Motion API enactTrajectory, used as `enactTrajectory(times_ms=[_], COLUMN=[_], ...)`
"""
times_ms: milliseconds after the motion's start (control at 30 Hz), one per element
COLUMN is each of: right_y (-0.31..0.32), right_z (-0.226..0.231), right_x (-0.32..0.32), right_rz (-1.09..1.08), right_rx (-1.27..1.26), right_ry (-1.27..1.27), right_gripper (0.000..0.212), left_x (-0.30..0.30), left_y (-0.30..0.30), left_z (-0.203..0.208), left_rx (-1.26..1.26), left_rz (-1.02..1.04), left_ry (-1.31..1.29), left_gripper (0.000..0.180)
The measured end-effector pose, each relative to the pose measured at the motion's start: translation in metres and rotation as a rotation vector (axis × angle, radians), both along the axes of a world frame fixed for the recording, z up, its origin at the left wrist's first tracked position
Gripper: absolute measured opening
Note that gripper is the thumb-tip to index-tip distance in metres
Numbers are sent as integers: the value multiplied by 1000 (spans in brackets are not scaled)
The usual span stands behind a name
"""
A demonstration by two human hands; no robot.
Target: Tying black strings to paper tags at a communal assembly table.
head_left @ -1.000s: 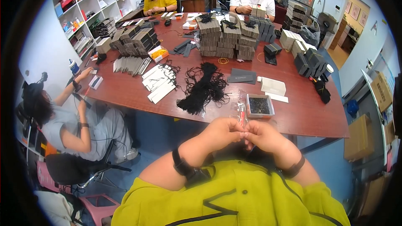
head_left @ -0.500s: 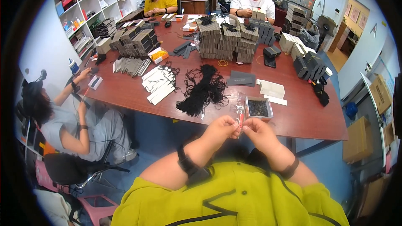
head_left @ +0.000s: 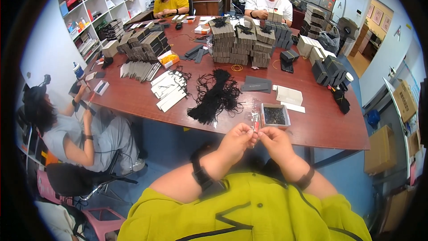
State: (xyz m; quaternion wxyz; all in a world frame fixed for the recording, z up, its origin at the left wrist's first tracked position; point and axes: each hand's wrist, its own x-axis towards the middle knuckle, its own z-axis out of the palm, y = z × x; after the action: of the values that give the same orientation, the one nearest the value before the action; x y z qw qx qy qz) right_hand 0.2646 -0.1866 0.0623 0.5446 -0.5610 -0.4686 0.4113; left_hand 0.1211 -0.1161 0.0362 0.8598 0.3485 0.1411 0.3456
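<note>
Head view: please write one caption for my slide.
Left hand and right hand close together, near an open box.

Left hand (head_left: pixel 235 142) and right hand (head_left: pixel 278 143) hover close together near a box (head_left: pixel 287 117).

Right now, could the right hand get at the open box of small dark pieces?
Likely yes: the open box sits beyond the right hand, near the edge of the table, with nothing visible between them. The hand would probably first have to part from the left hand.
</note>
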Motion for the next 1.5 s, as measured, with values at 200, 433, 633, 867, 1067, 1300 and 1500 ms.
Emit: enactTrajectory(times_ms=[200,433,633,867,1067,1300,1500], right_y=[1,-5,-4,-5,-3,6,11], right_z=[0,34,35,45,16,-5,0], right_x=[6,-4,-13,-1,-11,-25,-17], right_rz=[-12,-53,28,115,-53,-59,112], right_rx=[15,9,163,246,384,357,-60], right_ry=[-156,-662,-898,-789,-409,14,884], right_gripper=[12,13,11,9,6,10,11], left_x=[-5,-26,-17,-29,-18,10,2], left_y=[7,5,1,25,15,-11,-4], left_z=[9,66,45,50,29,20,14], left_rx=[235,1557,1557,486,-71,-204,643], left_rz=[10,395,226,-306,-268,130,493], left_ry=[234,707,1014,642,39,-126,114], left_gripper=[11,23,13,15,8,9,2])
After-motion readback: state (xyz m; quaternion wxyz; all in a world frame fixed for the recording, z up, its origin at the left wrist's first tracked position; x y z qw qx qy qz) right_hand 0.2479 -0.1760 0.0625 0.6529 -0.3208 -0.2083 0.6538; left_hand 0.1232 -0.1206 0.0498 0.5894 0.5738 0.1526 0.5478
